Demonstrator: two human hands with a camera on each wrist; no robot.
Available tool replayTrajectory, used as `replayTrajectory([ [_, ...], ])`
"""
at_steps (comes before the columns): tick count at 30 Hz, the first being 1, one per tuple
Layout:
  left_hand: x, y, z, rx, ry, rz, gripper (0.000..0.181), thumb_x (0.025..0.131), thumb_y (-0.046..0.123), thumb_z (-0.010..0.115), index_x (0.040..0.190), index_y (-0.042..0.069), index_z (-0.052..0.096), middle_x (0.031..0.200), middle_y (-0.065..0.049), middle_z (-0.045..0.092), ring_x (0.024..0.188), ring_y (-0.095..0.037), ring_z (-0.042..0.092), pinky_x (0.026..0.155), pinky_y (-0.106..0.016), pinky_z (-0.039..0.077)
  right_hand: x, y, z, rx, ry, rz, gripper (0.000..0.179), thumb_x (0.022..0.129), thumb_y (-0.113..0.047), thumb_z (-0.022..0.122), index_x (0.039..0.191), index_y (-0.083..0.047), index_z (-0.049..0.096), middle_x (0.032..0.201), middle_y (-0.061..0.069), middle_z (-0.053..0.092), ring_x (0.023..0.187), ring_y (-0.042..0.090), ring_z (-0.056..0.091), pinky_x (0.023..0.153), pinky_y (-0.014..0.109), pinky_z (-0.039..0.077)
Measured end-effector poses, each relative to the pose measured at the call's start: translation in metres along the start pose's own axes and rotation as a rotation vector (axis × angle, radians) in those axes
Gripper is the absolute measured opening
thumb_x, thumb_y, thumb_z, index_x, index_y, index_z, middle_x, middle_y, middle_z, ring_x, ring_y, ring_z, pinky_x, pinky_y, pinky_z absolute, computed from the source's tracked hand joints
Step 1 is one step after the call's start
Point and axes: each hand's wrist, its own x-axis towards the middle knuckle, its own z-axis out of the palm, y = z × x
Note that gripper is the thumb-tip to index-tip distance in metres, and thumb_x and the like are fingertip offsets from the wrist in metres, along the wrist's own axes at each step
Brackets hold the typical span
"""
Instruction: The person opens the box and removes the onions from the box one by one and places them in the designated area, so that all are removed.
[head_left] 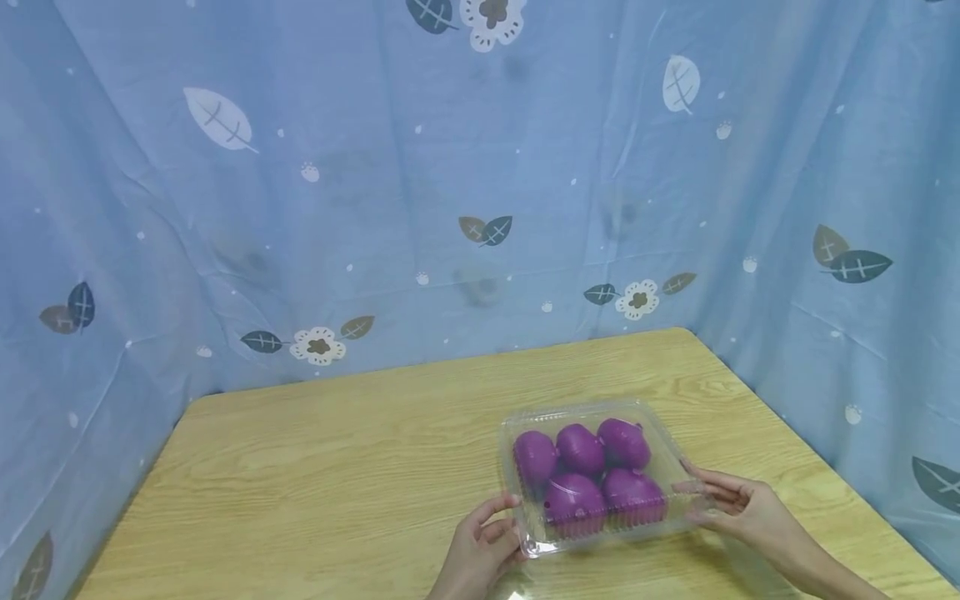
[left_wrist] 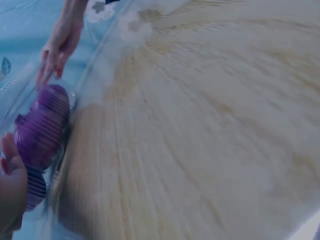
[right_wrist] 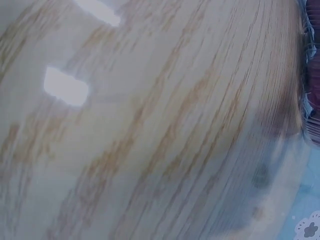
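A clear plastic box with ridged sides is at the front right of the table in the head view. Inside it lie several round, glossy purple pieces that look like fruit; their exact kind is hard to tell. My left hand holds the box at its near left corner, fingers bent against the side. On the opposite side my right hand grips the right edge between thumb and fingers. The left wrist view shows both hands at the box's ends. Only a sliver of the box appears in the right wrist view, without the hand.
The wood-grain table extends left of and behind the box. A blue curtain with leaf and flower prints hangs along its back and sides. Bright light reflections show on the tabletop in the right wrist view.
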Motion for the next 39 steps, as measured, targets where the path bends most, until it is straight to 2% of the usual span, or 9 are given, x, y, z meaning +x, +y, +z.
replayTrajectory([
  [6, -0.005, -0.002, 0.000, 0.051, -0.054, 0.013, 0.059, 0.083, -0.004, 0.059, 0.138, -0.007, 0.037, 0.114, -0.011, 0.052, 0.090, -0.015, 0.056, 0.080, -0.022, 0.055, -0.002, -0.004, -0.001, 0.015, -0.014, 0.039, 0.060, 0.087, 0.011, 0.060, 0.138, -0.018, 0.052, 0.113, -0.008, 0.069, 0.103, 0.005, 0.063, 0.080, 0.020, 0.054],
  [10, -0.006, -0.002, 0.002, 0.084, -0.071, 0.043, 0.064, 0.085, 0.003, 0.064, 0.140, -0.007, 0.034, 0.120, -0.014, 0.050, 0.094, -0.016, 0.057, 0.082, -0.024, 0.054, -0.004, -0.005, -0.002, 0.041, -0.026, 0.039, 0.061, 0.088, 0.011, 0.058, 0.137, -0.025, 0.053, 0.115, -0.008, 0.068, 0.102, 0.008, 0.065, 0.076, 0.025, 0.057],
  [18, -0.007, -0.009, 0.012, 0.071, 0.005, 0.051, 0.075, 0.074, 0.003, 0.080, 0.136, -0.003, 0.039, 0.114, -0.012, 0.051, 0.093, -0.018, 0.059, 0.083, -0.026, 0.054, -0.008, -0.005, -0.001, 0.011, -0.005, 0.050, 0.058, 0.088, 0.010, 0.060, 0.140, -0.014, 0.050, 0.114, -0.007, 0.069, 0.103, 0.005, 0.064, 0.077, 0.025, 0.057],
  [23, -0.006, -0.006, 0.018, 0.137, 0.068, 0.066, 0.074, 0.071, -0.002, 0.079, 0.134, -0.005, 0.039, 0.112, -0.011, 0.053, 0.088, -0.015, 0.058, 0.080, -0.019, 0.052, -0.008, -0.004, 0.000, -0.016, 0.006, 0.051, 0.056, 0.088, 0.009, 0.060, 0.140, -0.008, 0.048, 0.114, -0.007, 0.069, 0.103, 0.005, 0.063, 0.075, 0.026, 0.057],
  [25, -0.007, -0.005, 0.019, 0.151, 0.078, 0.057, 0.074, 0.071, -0.003, 0.079, 0.134, -0.004, 0.039, 0.113, -0.011, 0.053, 0.087, -0.016, 0.058, 0.079, -0.019, 0.052, -0.009, -0.003, 0.000, 0.003, 0.003, 0.051, 0.056, 0.088, 0.009, 0.059, 0.139, -0.014, 0.051, 0.114, -0.008, 0.069, 0.104, 0.003, 0.063, 0.075, 0.025, 0.057],
  [30, -0.010, -0.006, 0.019, 0.149, 0.060, 0.033, 0.073, 0.070, -0.007, 0.078, 0.133, -0.003, 0.040, 0.109, -0.010, 0.052, 0.087, -0.017, 0.056, 0.078, -0.020, 0.053, -0.013, 0.002, 0.000, 0.110, -0.046, 0.021, 0.062, 0.088, 0.014, 0.055, 0.134, -0.027, 0.055, 0.115, -0.006, 0.068, 0.104, 0.005, 0.063, 0.078, 0.026, 0.056],
  [32, -0.012, -0.008, 0.018, 0.156, 0.052, 0.036, 0.072, 0.070, -0.008, 0.077, 0.132, -0.004, 0.040, 0.107, -0.010, 0.052, 0.086, -0.016, 0.056, 0.077, -0.020, 0.052, -0.014, 0.003, 0.001, 0.108, -0.046, 0.030, 0.063, 0.087, 0.014, 0.057, 0.134, -0.029, 0.055, 0.114, -0.007, 0.069, 0.104, 0.004, 0.063, 0.079, 0.024, 0.056],
  [35, -0.012, -0.008, 0.014, 0.157, 0.032, 0.055, 0.071, 0.072, -0.009, 0.075, 0.133, -0.005, 0.040, 0.108, -0.010, 0.050, 0.086, -0.016, 0.055, 0.078, -0.019, 0.052, -0.013, 0.003, 0.001, 0.063, -0.025, 0.047, 0.062, 0.086, 0.012, 0.060, 0.135, -0.025, 0.055, 0.112, -0.007, 0.069, 0.103, 0.002, 0.062, 0.080, 0.020, 0.054],
  [39, -0.011, -0.007, 0.010, 0.123, -0.009, 0.081, 0.070, 0.076, -0.007, 0.072, 0.136, -0.006, 0.035, 0.112, -0.011, 0.048, 0.090, -0.016, 0.056, 0.082, -0.020, 0.052, -0.008, -0.001, 0.000, 0.019, -0.021, 0.059, 0.058, 0.087, 0.010, 0.060, 0.138, -0.017, 0.052, 0.113, -0.008, 0.069, 0.102, 0.005, 0.064, 0.077, 0.024, 0.056],
])
